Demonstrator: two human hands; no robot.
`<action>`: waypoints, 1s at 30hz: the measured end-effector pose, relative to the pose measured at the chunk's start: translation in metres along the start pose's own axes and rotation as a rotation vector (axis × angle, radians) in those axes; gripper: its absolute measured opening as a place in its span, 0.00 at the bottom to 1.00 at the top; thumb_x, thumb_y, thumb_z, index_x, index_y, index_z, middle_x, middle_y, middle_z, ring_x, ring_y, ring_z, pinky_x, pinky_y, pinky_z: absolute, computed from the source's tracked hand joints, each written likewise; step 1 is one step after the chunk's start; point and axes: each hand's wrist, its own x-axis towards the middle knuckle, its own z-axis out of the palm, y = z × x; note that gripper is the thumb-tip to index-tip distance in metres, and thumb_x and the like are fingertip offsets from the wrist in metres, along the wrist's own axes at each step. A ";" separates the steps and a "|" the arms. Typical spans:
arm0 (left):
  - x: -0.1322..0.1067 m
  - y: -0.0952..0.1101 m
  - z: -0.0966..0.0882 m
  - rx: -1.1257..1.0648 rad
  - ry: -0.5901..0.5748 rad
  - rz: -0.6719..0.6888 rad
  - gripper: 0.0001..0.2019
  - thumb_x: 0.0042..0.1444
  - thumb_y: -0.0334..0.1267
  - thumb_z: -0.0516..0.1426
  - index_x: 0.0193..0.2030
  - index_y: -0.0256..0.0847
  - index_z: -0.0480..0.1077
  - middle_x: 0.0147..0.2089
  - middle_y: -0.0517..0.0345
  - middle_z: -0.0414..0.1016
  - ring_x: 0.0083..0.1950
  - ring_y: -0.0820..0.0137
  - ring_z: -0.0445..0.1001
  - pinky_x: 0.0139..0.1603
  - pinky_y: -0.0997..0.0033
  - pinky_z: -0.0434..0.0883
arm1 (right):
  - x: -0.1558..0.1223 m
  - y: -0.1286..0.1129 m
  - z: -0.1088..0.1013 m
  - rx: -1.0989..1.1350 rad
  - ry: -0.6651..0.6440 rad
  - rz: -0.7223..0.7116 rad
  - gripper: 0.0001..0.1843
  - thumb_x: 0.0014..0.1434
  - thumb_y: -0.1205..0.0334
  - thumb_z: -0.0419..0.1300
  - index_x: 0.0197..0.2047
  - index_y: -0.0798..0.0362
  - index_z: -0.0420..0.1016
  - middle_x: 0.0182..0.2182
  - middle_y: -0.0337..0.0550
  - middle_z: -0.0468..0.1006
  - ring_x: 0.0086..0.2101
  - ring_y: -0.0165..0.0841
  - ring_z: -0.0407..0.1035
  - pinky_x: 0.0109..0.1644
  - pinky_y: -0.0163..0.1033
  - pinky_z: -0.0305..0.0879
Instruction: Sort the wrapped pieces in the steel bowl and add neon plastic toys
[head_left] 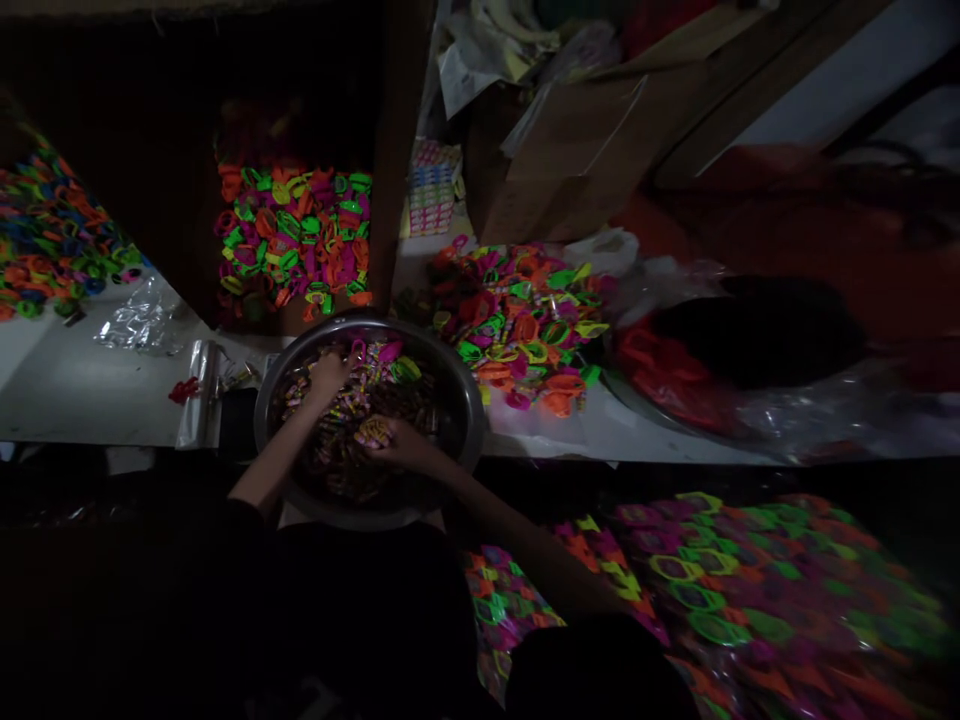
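A round metal bowl (457, 375) sits at the table's near edge, filled with small colourful plastic pieces (352, 460). Both my hands are inside it. My left hand (328, 375) reaches into the far left part of the bowl, fingers curled down into the pieces. My right hand (394, 440) lies near the bowl's middle, closed around a small yellow and pink piece (373, 431). The light is dim and what the left fingers hold is hidden.
Heaps of neon plastic rings lie on the table: far left (45, 240), behind the bowl (296, 235), to its right (525, 320). Clear plastic bags (142, 320), a cardboard box (577, 150), a dark tray (750, 340). A patterned cloth (750, 590) lies lower right.
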 end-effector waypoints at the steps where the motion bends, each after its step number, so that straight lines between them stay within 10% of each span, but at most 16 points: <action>1: 0.007 -0.001 0.004 0.006 0.006 -0.013 0.14 0.59 0.44 0.55 0.41 0.34 0.71 0.46 0.39 0.74 0.51 0.56 0.72 0.52 0.61 0.64 | -0.001 -0.001 0.002 -0.086 0.004 -0.030 0.14 0.42 0.64 0.63 0.36 0.54 0.71 0.31 0.39 0.76 0.33 0.32 0.68 0.40 0.38 0.64; 10: 0.003 -0.001 0.013 -0.126 -0.005 0.001 0.11 0.55 0.33 0.55 0.45 0.33 0.66 0.41 0.47 0.75 0.42 0.65 0.73 0.45 0.67 0.67 | -0.011 0.001 -0.020 -0.434 0.092 -0.033 0.24 0.48 0.63 0.62 0.50 0.55 0.68 0.35 0.45 0.77 0.35 0.38 0.71 0.39 0.38 0.63; 23: -0.108 0.018 -0.026 -0.413 -0.272 0.175 0.12 0.57 0.46 0.55 0.38 0.39 0.71 0.35 0.57 0.75 0.36 0.69 0.73 0.38 0.71 0.69 | -0.019 -0.030 -0.047 -0.291 0.264 -0.253 0.21 0.47 0.64 0.60 0.47 0.52 0.69 0.44 0.48 0.75 0.45 0.42 0.69 0.51 0.46 0.63; 30: -0.130 0.026 -0.050 0.193 0.016 0.598 0.17 0.58 0.53 0.53 0.35 0.40 0.70 0.35 0.55 0.72 0.42 0.64 0.67 0.47 0.63 0.63 | -0.030 -0.035 -0.038 -0.334 0.152 -0.247 0.25 0.44 0.66 0.60 0.49 0.52 0.69 0.46 0.49 0.75 0.47 0.43 0.69 0.52 0.46 0.62</action>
